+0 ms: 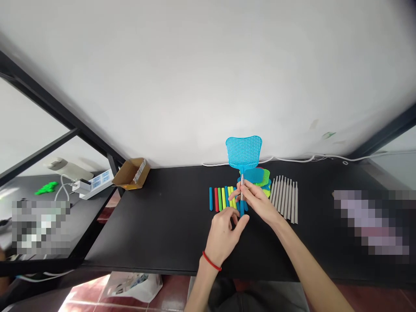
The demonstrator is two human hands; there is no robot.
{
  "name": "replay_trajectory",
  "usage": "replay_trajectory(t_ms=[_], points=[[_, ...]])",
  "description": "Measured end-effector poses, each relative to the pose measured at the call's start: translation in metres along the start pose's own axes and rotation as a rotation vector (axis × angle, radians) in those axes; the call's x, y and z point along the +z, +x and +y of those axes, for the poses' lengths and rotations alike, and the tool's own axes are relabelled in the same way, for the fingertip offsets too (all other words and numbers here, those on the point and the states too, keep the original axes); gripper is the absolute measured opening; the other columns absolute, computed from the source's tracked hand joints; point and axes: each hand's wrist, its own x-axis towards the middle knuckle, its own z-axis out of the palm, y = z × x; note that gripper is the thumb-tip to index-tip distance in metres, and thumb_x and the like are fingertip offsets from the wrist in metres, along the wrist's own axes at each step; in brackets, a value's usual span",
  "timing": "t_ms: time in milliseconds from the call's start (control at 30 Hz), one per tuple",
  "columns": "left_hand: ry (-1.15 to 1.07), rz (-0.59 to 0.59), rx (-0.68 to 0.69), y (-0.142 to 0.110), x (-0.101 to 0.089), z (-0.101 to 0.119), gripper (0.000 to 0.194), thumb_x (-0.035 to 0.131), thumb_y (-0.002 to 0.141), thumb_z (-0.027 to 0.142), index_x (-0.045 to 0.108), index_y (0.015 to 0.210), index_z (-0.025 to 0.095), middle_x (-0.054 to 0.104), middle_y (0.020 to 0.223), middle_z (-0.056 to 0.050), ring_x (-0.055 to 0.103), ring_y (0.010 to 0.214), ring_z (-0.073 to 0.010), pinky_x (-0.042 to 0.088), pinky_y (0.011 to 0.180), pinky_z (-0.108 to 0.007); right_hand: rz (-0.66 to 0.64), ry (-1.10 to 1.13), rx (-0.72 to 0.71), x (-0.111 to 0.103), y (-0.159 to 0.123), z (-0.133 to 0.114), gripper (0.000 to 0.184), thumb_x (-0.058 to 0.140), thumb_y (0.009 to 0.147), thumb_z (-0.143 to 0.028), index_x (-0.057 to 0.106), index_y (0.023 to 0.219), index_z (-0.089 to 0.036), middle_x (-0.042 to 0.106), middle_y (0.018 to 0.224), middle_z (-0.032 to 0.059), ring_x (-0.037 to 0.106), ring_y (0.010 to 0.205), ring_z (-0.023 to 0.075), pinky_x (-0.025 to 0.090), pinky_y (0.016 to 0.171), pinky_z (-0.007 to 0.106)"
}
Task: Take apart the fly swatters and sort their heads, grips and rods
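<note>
Right hand [255, 201] clenched on the metal shaft of an upright blue swatter [243, 151], held above a black table [156, 242]. Left hand [224, 238] half-curled just beside the swatter's grip; contact unclear. Cardboard box [131, 173] at table's far left, contents hidden. Colored handles [221, 199] and gray rods [284, 199] lie flanking.

R hand [256, 201] grips blue flyswatter [243, 151], L hand [222, 240] just below it.
</note>
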Motion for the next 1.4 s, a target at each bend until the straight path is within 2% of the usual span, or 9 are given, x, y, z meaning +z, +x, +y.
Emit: replay_trajectory(t_ms=[167, 300, 500, 633, 733, 967, 1133, 1267, 1400], points=[[0.122, 0.019, 0.051, -0.003, 0.006, 0.000, 0.024, 0.054, 0.098, 0.035, 0.056, 0.079, 0.020, 0.055, 0.069, 0.001, 0.046, 0.056, -0.0113, 0.036, 0.056, -0.024, -0.041, 0.087, 0.029, 0.006, -0.001, 0.005, 0.029, 0.054, 0.099, -0.052, 0.056, 0.096, -0.023, 0.077, 0.095, 0.0087, 0.071, 0.093, 0.0231, 0.054, 0.078, 0.035], [0.144, 0.052, 0.058, -0.011, -0.006, -0.007, 0.029, 0.053, 0.097, 0.032, 0.048, 0.071, 0.021, 0.046, 0.064, 0.002, 0.042, 0.055, -0.0115, 0.032, 0.056, -0.026, -0.110, 0.077, 0.093, 0.004, -0.005, -0.002, 0.035, 0.053, 0.099, -0.054, 0.062, 0.110, -0.022, 0.077, 0.103, 0.0116, 0.072, 0.098, 0.0248, 0.057, 0.083, 0.039], [0.371, 0.250, -0.050, -0.040, -0.071, -0.046, 0.037, 0.051, 0.097, 0.035, 0.037, 0.066, 0.021, 0.033, 0.061, 0.005, 0.033, 0.056, -0.0114, 0.027, 0.057, -0.027, -0.081, -0.088, 0.153, -0.018, -0.007, -0.013, 0.048, 0.055, 0.096, -0.059, 0.066, 0.118, -0.018, 0.075, 0.110, 0.0164, 0.072, 0.094, 0.0263, 0.057, 0.080, 0.040], [0.489, 0.253, -0.128, -0.057, -0.114, -0.084, 0.039, 0.049, 0.096, 0.039, 0.032, 0.065, 0.021, 0.027, 0.060, 0.006, 0.028, 0.056, -0.0113, 0.027, 0.057, -0.025, -0.008, -0.112, 0.157, -0.029, -0.007, -0.014, 0.046, 0.056, 0.096, -0.059, 0.067, 0.112, -0.017, 0.074, 0.104, 0.0148, 0.070, 0.089, 0.0242, 0.055, 0.075, 0.036], [0.558, 0.234, -0.157, -0.064, -0.132, -0.106, 0.039, 0.048, 0.095, 0.039, 0.033, 0.064, 0.021, 0.026, 0.059, 0.006, 0.028, 0.055, -0.0111, 0.027, 0.056, -0.025, 0.008, -0.121, 0.159, -0.032, -0.008, -0.015, 0.044, 0.056, 0.096, -0.058, 0.067, 0.109, -0.018, 0.073, 0.094, 0.0110, 0.066, 0.078, 0.0200, 0.051, 0.067, 0.032], [0.666, 0.253, -0.175, -0.069, -0.141, -0.126, 0.038, 0.050, 0.091, 0.037, 0.034, 0.061, 0.021, 0.030, 0.055, 0.006, 0.030, 0.052, -0.0112, 0.028, 0.056, -0.025, 0.081, -0.154, 0.117, -0.043, -0.011, -0.018, 0.041, 0.057, 0.095, -0.059, 0.064, 0.095, -0.018, 0.053, 0.066, -0.0011, 0.037, 0.052, 0.0100, 0.025, 0.047, 0.025], [0.700, 0.282, -0.185, -0.070, -0.143, -0.131, 0.037, 0.051, 0.092, 0.040, 0.040, 0.062, 0.022, 0.035, 0.053, 0.006, 0.037, 0.049, -0.0116, 0.031, 0.055, -0.025, 0.154, -0.128, 0.088, -0.053, -0.013, -0.015, 0.042, 0.061, 0.093, -0.058, 0.055, 0.079, -0.019, 0.039, 0.059, -0.0051, 0.028, 0.051, 0.0091, 0.020, 0.046, 0.026], [0.684, 0.328, -0.203, -0.073, -0.148, -0.139, 0.026, 0.054, 0.091, 0.045, 0.054, 0.078, 0.022, 0.043, 0.050, 0.007, 0.046, 0.046, -0.0130, 0.036, 0.056, -0.025, 0.206, -0.081, 0.073, -0.061, -0.014, -0.015, 0.042, 0.064, 0.092, -0.057, 0.052, 0.074, -0.020, 0.036, 0.058, -0.0054, 0.024, 0.050, 0.0092, 0.019, 0.045, 0.026], [0.694, 0.335, -0.195, -0.074, -0.151, -0.144, 0.025, 0.054, 0.090, 0.045, 0.053, 0.080, 0.023, 0.043, 0.049, 0.008, 0.048, 0.044, -0.0130, 0.037, 0.055, -0.025, 0.256, -0.050, 0.054, -0.065, -0.014, -0.015, 0.044, 0.067, 0.089, -0.058, 0.051, 0.071, -0.021, 0.036, 0.058, -0.0054, 0.024, 0.049, 0.0090, 0.021, 0.044, 0.026]])
